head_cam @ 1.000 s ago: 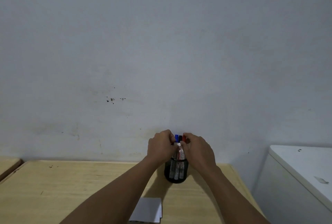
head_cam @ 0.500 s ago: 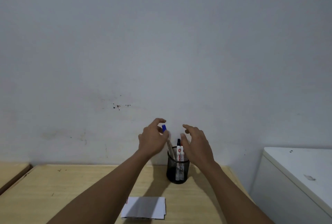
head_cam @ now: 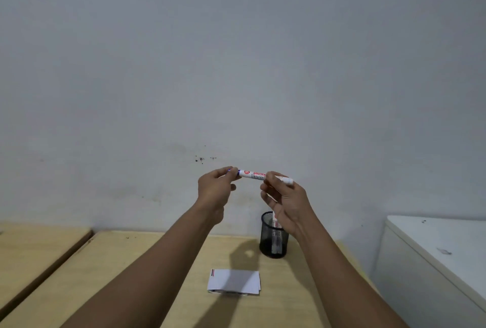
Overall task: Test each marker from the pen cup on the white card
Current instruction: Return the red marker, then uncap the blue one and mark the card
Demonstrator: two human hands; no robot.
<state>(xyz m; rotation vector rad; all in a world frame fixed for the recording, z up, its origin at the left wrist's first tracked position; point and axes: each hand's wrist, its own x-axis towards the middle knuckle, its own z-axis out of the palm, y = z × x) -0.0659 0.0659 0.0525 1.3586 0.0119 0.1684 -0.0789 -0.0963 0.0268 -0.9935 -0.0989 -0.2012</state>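
At frame centre, the left hand [head_cam: 214,191] pinches the blue-capped end of a white marker [head_cam: 256,174] held level, the right hand [head_cam: 285,203] grips its other end, above the pen cup [head_cam: 273,235] and white card [head_cam: 234,281] on the table [head_cam: 131,262].

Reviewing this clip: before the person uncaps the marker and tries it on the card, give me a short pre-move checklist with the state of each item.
1. Marker held at both ends, level above the table: ok.
2. Left hand pinches the blue cap end: ok.
3. Right hand grips the barrel: ok.
4. Cap already off: not ok, it looks still seated.
5. White card lies flat on the table, unobstructed, in front of the pen cup: ok.
6. Room left on the card: ok; only small marks at its top left corner.
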